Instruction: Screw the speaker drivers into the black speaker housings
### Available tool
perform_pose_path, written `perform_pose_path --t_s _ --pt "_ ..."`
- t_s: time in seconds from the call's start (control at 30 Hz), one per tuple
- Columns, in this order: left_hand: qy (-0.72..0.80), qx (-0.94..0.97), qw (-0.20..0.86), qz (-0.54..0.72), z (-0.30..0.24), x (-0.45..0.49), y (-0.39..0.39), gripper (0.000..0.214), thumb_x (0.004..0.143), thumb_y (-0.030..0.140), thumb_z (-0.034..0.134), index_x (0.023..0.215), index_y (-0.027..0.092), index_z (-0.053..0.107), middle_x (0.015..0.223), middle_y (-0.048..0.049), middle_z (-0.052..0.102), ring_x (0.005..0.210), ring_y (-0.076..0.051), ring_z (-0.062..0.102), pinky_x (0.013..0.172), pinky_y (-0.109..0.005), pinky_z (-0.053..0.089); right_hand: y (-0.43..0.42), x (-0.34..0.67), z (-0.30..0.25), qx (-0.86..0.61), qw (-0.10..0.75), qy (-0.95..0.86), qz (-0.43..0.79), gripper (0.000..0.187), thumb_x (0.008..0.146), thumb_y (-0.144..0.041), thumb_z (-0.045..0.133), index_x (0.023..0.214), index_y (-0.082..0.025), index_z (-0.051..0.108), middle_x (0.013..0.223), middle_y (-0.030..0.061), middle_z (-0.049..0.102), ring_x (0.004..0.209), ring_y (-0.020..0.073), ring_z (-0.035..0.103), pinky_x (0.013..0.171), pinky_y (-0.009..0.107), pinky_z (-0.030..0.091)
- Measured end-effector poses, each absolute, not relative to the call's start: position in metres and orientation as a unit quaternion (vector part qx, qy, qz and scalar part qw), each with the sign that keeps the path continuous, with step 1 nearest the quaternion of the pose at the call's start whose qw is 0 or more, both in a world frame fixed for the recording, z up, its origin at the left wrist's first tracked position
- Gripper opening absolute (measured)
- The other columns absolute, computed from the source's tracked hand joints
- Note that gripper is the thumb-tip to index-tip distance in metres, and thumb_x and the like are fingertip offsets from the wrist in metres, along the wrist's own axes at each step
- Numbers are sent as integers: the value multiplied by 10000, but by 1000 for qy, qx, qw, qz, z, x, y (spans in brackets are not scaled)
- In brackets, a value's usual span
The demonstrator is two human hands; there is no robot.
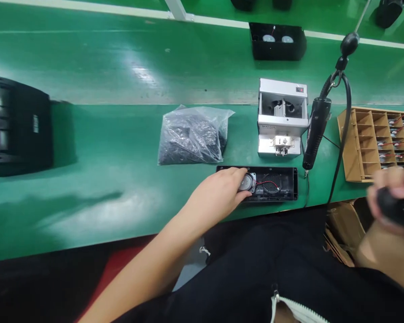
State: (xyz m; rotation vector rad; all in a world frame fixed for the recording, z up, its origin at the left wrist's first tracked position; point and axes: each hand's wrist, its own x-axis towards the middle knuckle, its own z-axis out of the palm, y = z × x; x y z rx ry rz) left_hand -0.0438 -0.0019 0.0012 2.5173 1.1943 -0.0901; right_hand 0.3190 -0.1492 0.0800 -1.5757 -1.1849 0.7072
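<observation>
My left hand [224, 186] reaches into a long black plastic housing [291, 184] on the green bench. Its thumb and fingers are closed round a small round speaker [247, 182] at the housing's left end. A red and black wire runs from the speaker toward a round mesh grille [272, 183] inside the housing. At the far right edge my right hand [390, 190], smeared by motion, grips a dark rounded object [397, 205] that I cannot identify. It is beside a cardboard box with dividers [352, 152], which holds several speakers with wires.
A black electric screwdriver [316, 130] hangs from a cable right of a silver screw feeder [283, 121]. A clear bag of dark parts [191, 137] lies behind the housing. Another black housing [278, 50] sits farther back, and a large black speaker cabinet [20, 130] stands left.
</observation>
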Motion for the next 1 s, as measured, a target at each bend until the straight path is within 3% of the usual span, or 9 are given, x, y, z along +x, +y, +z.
perform_pose_path --t_s 0.1,0.23,0.37,0.43,0.53,0.6,0.7,0.83,1.0 --pt "447 858 220 128 12 -50 -22 473 1006 439 824 1381 165 735 1245 -150 825 1113 -357 809 964 -474 679 -147 247 48 -598 493 -448 446 307 1043 -593 516 927 -328 620 626 -10 504 534 199 471 479 336 427" --pt "326 782 476 234 24 -36 -62 748 942 525 906 1571 257 601 1281 -96 788 890 -209 784 805 -351 712 -128 196 17 -563 467 -417 539 356 1044 -598 585 982 -262 687 699 -10 604 556 155 492 538 324 489" --pt "309 730 540 284 6 -10 -88 721 930 452 928 1555 283 610 1517 -166 674 1344 -333 730 1003 -466 725 -126 184 8 -572 485 -423 508 364 1057 -625 607 1160 -285 689 983 32 706 789 179 623 741 351 574" --pt "328 708 538 318 -5 -3 -93 712 904 478 949 1507 266 634 1499 -171 676 1376 -355 715 1028 -495 720 -131 182 7 -576 501 -430 482 482 1022 -687 639 1329 -316 638 1166 62 700 831 185 610 751 365 577" --pt "340 703 522 342 -10 -4 -92 619 955 424 894 1482 242 627 1412 -146 709 1252 -297 768 982 -429 729 -140 181 4 -572 507 -445 466 747 802 -734 886 1382 -332 642 1312 92 645 874 195 605 711 368 588" --pt "316 741 502 315 -6 -10 -84 663 974 342 861 1567 258 576 1437 -136 716 1267 -280 765 1008 -413 719 -142 183 0 -573 510 -445 462 707 723 -643 988 1283 -318 704 1301 94 644 991 227 656 785 376 627" --pt "271 820 438 248 5 -20 -63 797 986 292 833 1694 257 468 1524 -150 707 1355 -290 736 1111 -446 676 -141 195 -8 -591 534 -413 442 511 847 -561 916 1236 -317 692 1203 79 686 1041 234 694 872 387 647" --pt "331 915 213 89 12 -19 -31 293 1093 186 581 1323 167 760 1264 -170 817 1137 -318 804 987 -476 670 -141 220 -17 -606 570 -364 419 480 910 -662 804 1223 -323 670 1096 55 720 940 213 691 841 376 645" --pt "332 926 150 -104 11 13 -13 284 929 -32 525 943 128 759 850 -149 789 819 -323 815 687 -385 604 -144 233 -11 -610 540 -368 447 446 1015 -625 683 1341 -323 725 1232 90 805 1034 245 767 914 431 692"
